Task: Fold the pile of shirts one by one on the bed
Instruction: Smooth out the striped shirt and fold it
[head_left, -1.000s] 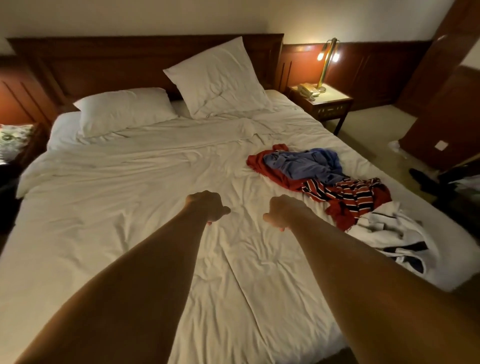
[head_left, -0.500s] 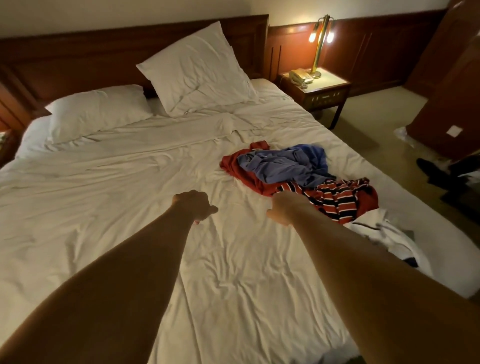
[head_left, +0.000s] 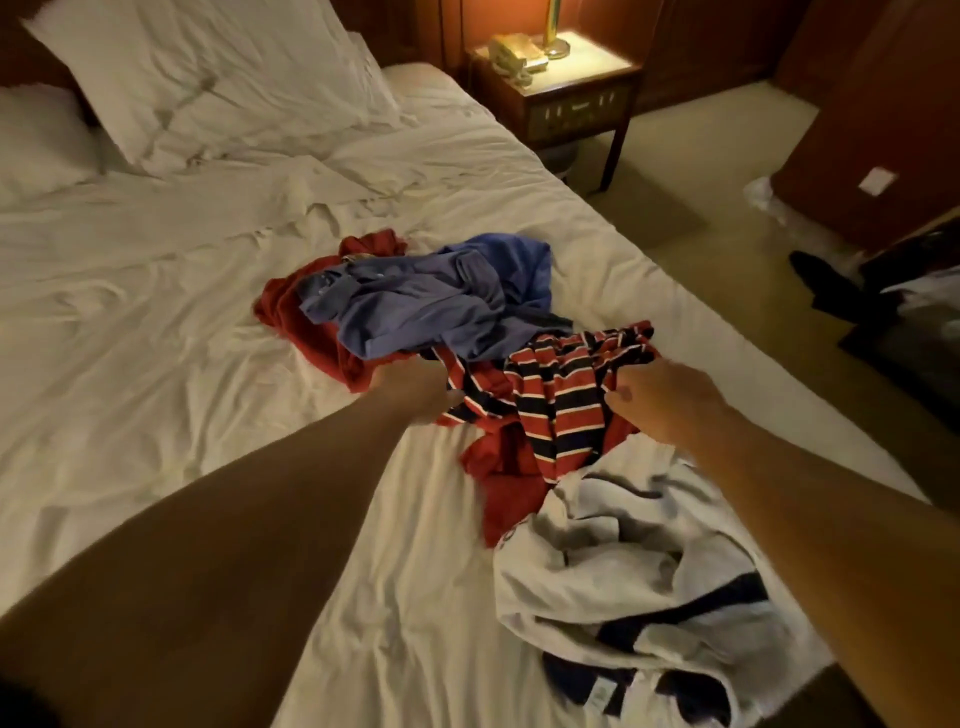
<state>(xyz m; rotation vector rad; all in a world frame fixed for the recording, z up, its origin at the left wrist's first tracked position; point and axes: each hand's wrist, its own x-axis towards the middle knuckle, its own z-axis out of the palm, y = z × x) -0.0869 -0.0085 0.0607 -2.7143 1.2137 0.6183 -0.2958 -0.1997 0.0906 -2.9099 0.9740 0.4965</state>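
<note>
Lower right, nearest me, the white shirt (head_left: 623, 571) lies crumpled on the bed (head_left: 156, 338). At centre my left hand (head_left: 415, 389) and right hand (head_left: 660, 400) each curl round an edge of the striped shirt (head_left: 561, 395). I judge I'm picking it from the pile. Next I should lift it clear of the blue shirt (head_left: 415, 312) beyond and spread it flat.

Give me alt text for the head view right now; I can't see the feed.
The left hand and right hand grip the striped shirt at its two sides on the bed. A blue shirt lies on a red shirt beyond it; a white shirt sits crumpled nearer.
</note>
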